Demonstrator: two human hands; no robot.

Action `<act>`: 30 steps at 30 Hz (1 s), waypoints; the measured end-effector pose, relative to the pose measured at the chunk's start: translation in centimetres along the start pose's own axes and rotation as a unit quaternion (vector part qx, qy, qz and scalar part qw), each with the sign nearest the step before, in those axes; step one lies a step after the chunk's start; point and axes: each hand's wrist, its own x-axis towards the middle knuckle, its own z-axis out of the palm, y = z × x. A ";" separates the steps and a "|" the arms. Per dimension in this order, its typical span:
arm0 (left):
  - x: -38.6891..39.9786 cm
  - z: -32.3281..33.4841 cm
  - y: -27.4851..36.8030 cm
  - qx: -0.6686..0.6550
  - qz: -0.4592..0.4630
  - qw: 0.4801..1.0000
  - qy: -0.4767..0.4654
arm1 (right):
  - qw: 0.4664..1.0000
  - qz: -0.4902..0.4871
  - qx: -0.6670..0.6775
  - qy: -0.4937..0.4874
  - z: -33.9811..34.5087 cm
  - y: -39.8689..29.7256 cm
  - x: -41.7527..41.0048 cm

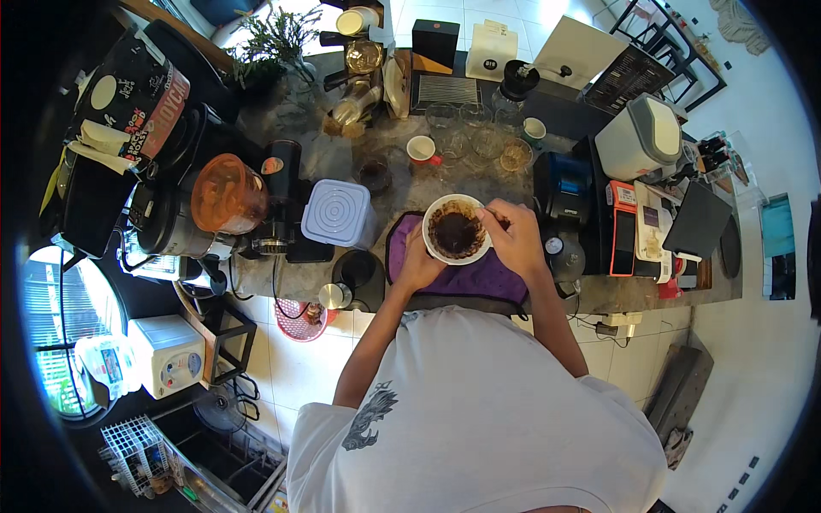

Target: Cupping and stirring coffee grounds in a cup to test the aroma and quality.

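Note:
A white cup [435,206] is held between both my hands over a purple cloth [494,282] on the counter. Dark liquid or wet coffee lies in its bottom, and brown residue coats the inner wall. My left hand [420,261] wraps the cup's left side. At the cup's right side, my right hand [516,236] grips near the rim, thumb toward the opening; the fingers partly hide what they hold there. Left of the cloth, a metal tamper [335,296] lies beside a round black piece [357,268] on a dark mat.
Left stand a lidded plastic container [337,208], a black coffee grinder [279,192] and an orange-lidded tub [224,192]. Beyond the cup are a red-handled cup [421,149], several clear glasses [453,142] and a small dark glass [374,176]. A gooseneck kettle's dark base unit or similar appliance [567,186] sits right.

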 end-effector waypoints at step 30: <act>0.1 0.2 0.6 -0.077 -0.034 0.996 0.012 | 0.981 0.140 0.127 0.042 1.0 1.4 -0.8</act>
